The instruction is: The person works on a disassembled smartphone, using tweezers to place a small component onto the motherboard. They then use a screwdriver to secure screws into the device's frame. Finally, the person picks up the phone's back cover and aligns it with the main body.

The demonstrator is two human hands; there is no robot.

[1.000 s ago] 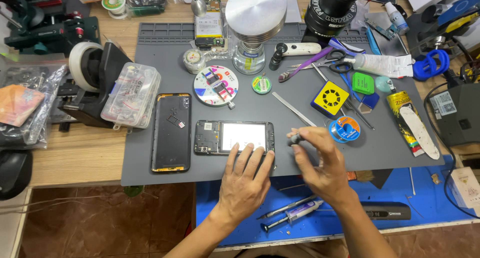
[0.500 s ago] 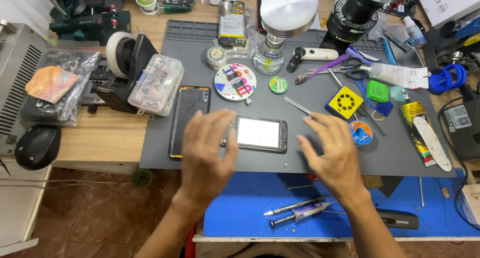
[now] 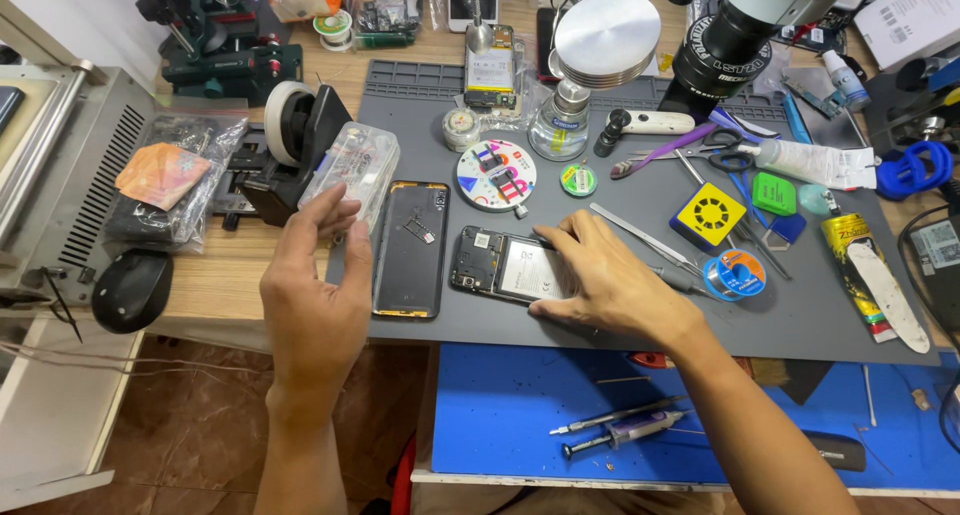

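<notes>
Grey silicone work mat (image 3: 620, 345) covers most of the wooden table (image 3: 220, 280), giving a soft, non-slip bed for small parts. Near its front edge lies the opened black phone body (image 3: 505, 267), its insides facing up so the board and battery can be reached. The right hand (image 3: 610, 280) rests flat on that phone body with loosely spread fingers, pressing it down, gripping nothing. Just beside it to the left sits the detached black phone back cover (image 3: 411, 249), inner side up, set apart to free the phone. The left hand (image 3: 318, 295) hovers open and empty over the mat's left edge, fingertips near a clear plastic parts box (image 3: 352, 167). Smaller things stay within reach behind the phone: a round white dish of coloured picks (image 3: 496, 174), slim metal tweezers (image 3: 640, 237) and a blue solder wire spool (image 3: 734, 273).
</notes>
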